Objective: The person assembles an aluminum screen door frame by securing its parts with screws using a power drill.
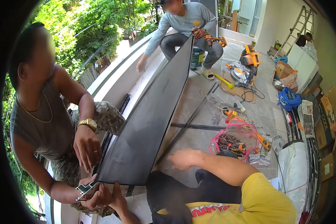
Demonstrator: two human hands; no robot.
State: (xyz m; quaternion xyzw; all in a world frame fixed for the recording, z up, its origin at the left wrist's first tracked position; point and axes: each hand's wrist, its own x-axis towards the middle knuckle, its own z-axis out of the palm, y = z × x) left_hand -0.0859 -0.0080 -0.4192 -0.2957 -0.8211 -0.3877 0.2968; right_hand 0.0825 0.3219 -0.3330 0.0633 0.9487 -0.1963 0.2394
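Note:
A long dark mesh screen panel (145, 115) in a black frame slants across the view. At its near end my left hand (118, 197) is closed round the lower frame edge, beside a co-worker's hand. That co-worker's hand (95, 196) grips the same corner, where the cut end of an aluminium profile (86, 192) shows. My right hand (183, 158) hangs over my dark trouser leg, right of the panel, fingers loosely bent and partly hidden. Nothing shows in it. A second person's hand (198, 33) steadies the panel's far top corner.
A pink-rimmed clear bag of tools (235, 140) lies to the right. Beyond are a yellow hammer (226, 81), a miter saw (246, 67) and a cordless drill (215, 40). Dark metal bars (198, 127) cross the floor. Cardboard boxes (328, 130) line the right wall; a ladder (296, 31) stands behind.

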